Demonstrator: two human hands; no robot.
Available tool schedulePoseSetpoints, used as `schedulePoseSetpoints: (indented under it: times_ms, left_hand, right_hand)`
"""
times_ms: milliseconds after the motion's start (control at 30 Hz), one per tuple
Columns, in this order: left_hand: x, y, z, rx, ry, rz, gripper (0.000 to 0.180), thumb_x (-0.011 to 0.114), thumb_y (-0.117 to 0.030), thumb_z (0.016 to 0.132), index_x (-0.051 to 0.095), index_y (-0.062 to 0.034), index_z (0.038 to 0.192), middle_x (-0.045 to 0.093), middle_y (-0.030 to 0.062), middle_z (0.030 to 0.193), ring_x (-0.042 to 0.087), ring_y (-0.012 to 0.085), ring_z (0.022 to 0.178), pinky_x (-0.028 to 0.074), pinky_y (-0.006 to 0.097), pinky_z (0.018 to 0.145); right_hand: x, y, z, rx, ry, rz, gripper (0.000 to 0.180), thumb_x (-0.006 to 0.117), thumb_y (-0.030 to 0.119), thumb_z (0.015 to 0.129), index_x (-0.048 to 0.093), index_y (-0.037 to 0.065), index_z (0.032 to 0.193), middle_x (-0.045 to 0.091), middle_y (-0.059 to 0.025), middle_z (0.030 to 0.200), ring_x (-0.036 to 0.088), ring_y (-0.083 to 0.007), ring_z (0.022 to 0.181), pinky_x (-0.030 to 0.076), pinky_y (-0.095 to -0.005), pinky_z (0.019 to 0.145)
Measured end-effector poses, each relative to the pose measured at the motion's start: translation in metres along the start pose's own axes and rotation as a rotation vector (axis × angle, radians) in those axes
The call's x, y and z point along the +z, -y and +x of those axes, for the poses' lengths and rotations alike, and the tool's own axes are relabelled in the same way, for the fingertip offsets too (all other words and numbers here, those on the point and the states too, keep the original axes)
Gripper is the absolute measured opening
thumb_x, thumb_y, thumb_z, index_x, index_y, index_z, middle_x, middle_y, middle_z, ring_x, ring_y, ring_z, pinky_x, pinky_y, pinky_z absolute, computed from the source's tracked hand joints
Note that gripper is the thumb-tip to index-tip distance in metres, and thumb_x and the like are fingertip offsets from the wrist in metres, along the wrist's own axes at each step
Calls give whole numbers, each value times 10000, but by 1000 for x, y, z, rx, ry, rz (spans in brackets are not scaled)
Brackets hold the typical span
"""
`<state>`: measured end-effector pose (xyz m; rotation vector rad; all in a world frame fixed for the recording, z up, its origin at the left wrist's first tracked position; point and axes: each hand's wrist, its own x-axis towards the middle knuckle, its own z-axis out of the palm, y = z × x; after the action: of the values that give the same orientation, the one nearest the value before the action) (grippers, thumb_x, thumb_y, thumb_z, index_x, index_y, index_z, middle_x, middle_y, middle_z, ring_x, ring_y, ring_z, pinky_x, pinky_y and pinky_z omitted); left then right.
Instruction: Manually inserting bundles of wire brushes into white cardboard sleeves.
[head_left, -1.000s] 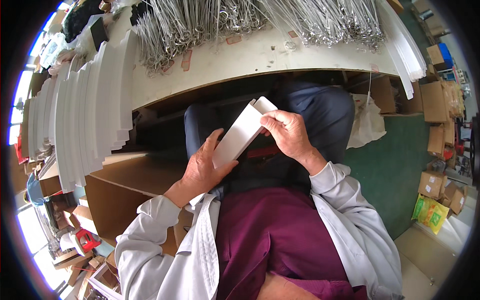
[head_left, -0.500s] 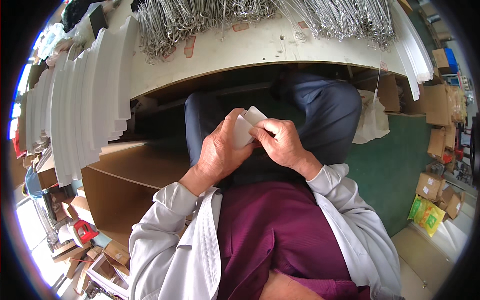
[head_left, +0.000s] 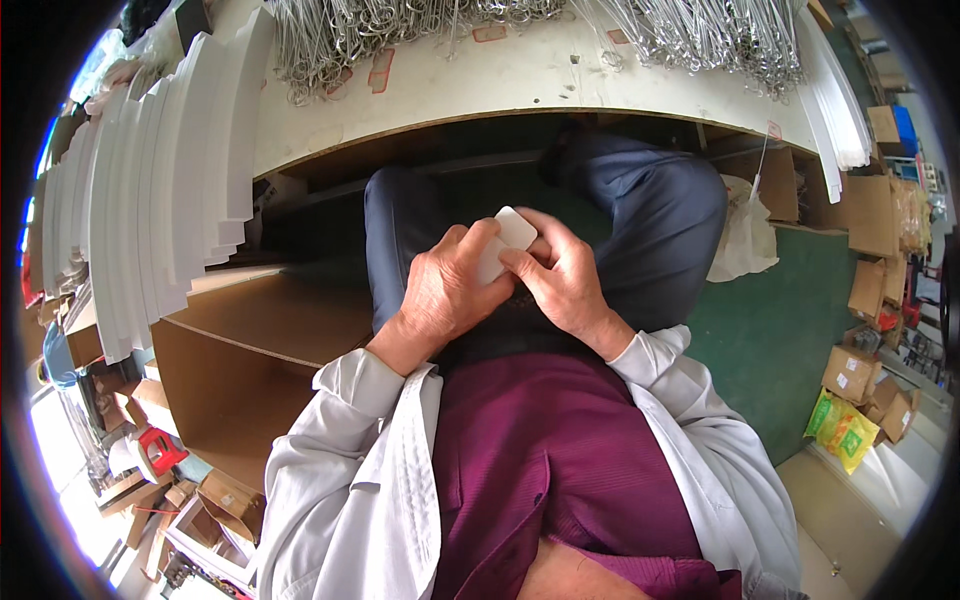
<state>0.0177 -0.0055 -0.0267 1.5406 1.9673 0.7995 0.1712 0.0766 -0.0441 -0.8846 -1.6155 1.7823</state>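
Small white cards with rounded corners [head_left: 515,230] are held between my two hands above my lap. My left hand [head_left: 448,283] is closed around their left side, its index finger bent over them. From the other side my right hand [head_left: 568,275] grips them, thumb on the near face and fingers behind. One card stands up beyond the other, slightly askew. How many cards there are, and their lower parts, my fingers hide.
Ahead runs a white table [head_left: 440,95] piled with metal wire hooks [head_left: 690,45]. Long white strips [head_left: 165,190] stack at the left, above an open cardboard box [head_left: 235,385]. A pale plastic bag [head_left: 745,235] hangs at the right; cartons [head_left: 852,372] lie farther right.
My right fingers have moved up behind the cards, and my left hand has closed farther over them. The whole view has shifted slightly.
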Motion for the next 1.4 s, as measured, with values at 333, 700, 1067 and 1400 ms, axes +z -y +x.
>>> schedulePoseSetpoints:
  times_ms: [333, 700, 1067, 1400]
  left_hand:
    - [14, 0, -13, -101, -126, -77, 668, 803, -178, 781, 455, -44, 1336, 711, 239, 994, 725, 421, 867, 607, 484, 701]
    - [24, 3, -18, 21, -251, 46, 652, 842, -201, 757, 514, 23, 1274, 710, 244, 999, 726, 416, 864, 606, 467, 700]
    - [26, 0, -23, 11, -244, 59, 552, 868, -253, 747, 580, 13, 1137, 700, 204, 931, 721, 395, 832, 605, 457, 699]
    - [21, 8, -25, 18, -303, -15, 573, 867, -210, 744, 595, 24, 1190, 712, 227, 1010, 725, 411, 876, 612, 464, 743]
  right_hand:
    - [-3, 9, 5, -558, 74, -719, 262, 671, 197, 998, 718, -21, 1135, 746, -176, 889, 718, -248, 700, 543, -374, 634]
    - [7, 4, 5, 2, -7, -257, 141, 731, 82, 951, 727, -40, 1022, 774, -99, 894, 717, -100, 802, 571, -253, 685]
    - [5, -2, 7, 188, -60, -108, 198, 734, 152, 951, 707, -18, 854, 663, -42, 668, 579, -55, 565, 453, -246, 495]
    - [5, 1, -8, -22, 61, -184, 303, 632, 214, 1041, 723, -50, 1159, 761, -122, 888, 689, -109, 813, 549, -300, 714]
